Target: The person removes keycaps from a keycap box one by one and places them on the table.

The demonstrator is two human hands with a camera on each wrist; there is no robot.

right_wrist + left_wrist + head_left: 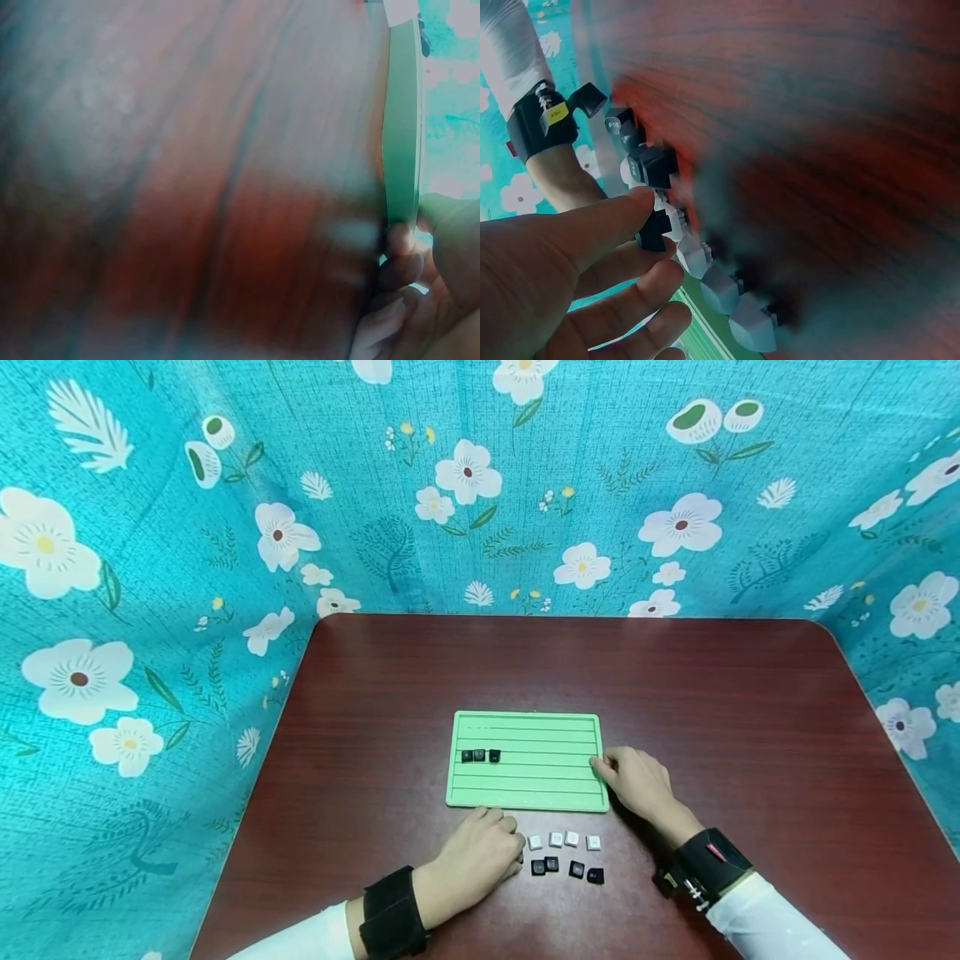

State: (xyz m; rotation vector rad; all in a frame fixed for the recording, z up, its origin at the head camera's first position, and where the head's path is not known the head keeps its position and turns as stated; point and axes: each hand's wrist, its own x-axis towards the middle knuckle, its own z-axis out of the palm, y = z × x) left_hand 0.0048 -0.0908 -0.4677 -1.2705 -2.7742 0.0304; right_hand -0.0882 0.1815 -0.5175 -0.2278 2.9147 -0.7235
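My left hand [480, 856] is just below the near edge of a ridged green board [540, 783]. In the left wrist view its thumb and a finger pinch a black keycap [654, 232]; from the head view that piece is mostly hidden. My right hand [641, 781] grips the board's right edge, the thumb on top and the other fingers at the side. Three black keycaps [479, 756] sit in a row at the left of the board, the third slightly apart. Loose white keycaps [556, 839] and black keycaps [552, 864] lie in two rows in front of the board.
The brown wooden table [375, 693] extends around the board, with rounded far corners. A turquoise flowered cloth [405, 527] hangs behind it and along both sides. Black straps [393, 912] with devices are worn on both wrists.
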